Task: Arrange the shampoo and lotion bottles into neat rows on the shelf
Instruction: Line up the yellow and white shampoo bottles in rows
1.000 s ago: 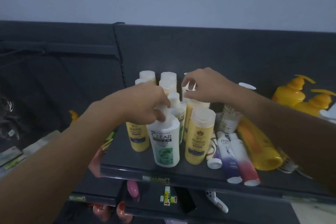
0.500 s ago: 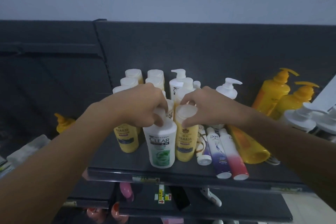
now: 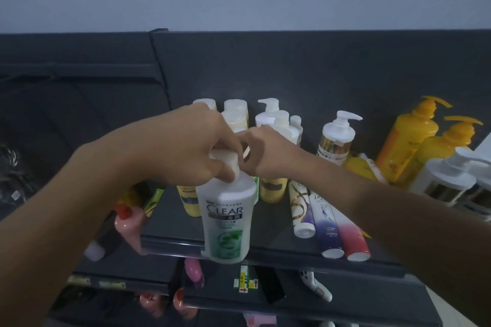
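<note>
Two hands meet over the shelf's (image 3: 279, 249) front edge. My left hand (image 3: 196, 148) is closed around the white cap of the Clear bottle (image 3: 227, 216), which hangs upright, long axis vertical, its base at the front lip. My right hand (image 3: 265, 154) curls over the yellow bottle (image 3: 272, 190) just behind; whether it grips, I cannot tell. The rows stand further back, so I judge the Clear bottle must travel away from me.

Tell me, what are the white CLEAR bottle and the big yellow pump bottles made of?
CLEAR bottle: probably plastic, smooth and slightly milky, with a printed label and a soft sheen. Yellow pump bottles: likely glossy plastic too; light glints off their rounded sides. Neither can be confirmed by look alone.
</note>
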Demonstrator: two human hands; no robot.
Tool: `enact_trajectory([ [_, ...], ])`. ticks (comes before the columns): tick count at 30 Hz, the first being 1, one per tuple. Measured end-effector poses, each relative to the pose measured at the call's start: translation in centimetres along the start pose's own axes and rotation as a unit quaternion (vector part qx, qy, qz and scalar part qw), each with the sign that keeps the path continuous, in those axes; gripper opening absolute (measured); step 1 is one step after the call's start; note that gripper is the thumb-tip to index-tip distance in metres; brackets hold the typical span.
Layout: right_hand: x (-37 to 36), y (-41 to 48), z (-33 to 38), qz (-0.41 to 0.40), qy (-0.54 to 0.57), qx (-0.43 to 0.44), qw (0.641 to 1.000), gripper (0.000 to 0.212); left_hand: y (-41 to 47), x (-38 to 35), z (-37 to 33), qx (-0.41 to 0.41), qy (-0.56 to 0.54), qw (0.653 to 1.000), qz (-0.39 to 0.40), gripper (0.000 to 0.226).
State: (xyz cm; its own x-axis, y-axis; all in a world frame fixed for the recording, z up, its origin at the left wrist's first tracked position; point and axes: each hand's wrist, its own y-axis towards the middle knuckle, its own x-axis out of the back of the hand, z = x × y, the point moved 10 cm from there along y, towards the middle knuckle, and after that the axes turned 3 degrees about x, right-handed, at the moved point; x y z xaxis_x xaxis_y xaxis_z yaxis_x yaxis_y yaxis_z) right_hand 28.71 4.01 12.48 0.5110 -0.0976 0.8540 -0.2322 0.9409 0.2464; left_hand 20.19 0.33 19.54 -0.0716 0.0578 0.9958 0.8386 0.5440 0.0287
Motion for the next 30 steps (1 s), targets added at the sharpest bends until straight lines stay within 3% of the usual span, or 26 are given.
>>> enact_trajectory([
  [7, 7.8, -3.9, -6.6, -0.045, -0.002, -0.118, 0.992, 0.026, 4.8, -0.3, -4.2, -0.043, 0.029, 0.998, -0.031, 0.036],
  [12, 10.2, -5.0, -10.7, -0.105, -0.075, -0.161, 0.978, 0.016, 8.3, -2.3, -6.5, -0.065, 0.075, 0.995, -0.008, 0.036],
  [18, 9.0, -3.0, -11.8, -0.09, -0.074, -0.163, 0.98, 0.033, 10.0, -5.2, -4.2, -0.026, 0.087, 0.995, 0.046, 0.041],
  [26, 6.0, -0.6, -11.2, 0.021, -0.034, -0.118, 0.992, 0.046, 9.9, -5.8, -0.4, 0.041, -0.045, 0.995, 0.076, 0.048],
  [28, 5.7, -0.6, -11.0, 0.041, -0.032, -0.106, 0.993, 0.053, 10.2, -3.9, 0.8, 0.056, -0.103, 0.993, 0.015, 0.039],
  [30, 5.4, -0.7, -10.9, 0.039, -0.035, -0.098, 0.994, 0.059, 10.7, -1.6, 2.4, 0.074, -0.082, 0.991, -0.073, 0.029],
])
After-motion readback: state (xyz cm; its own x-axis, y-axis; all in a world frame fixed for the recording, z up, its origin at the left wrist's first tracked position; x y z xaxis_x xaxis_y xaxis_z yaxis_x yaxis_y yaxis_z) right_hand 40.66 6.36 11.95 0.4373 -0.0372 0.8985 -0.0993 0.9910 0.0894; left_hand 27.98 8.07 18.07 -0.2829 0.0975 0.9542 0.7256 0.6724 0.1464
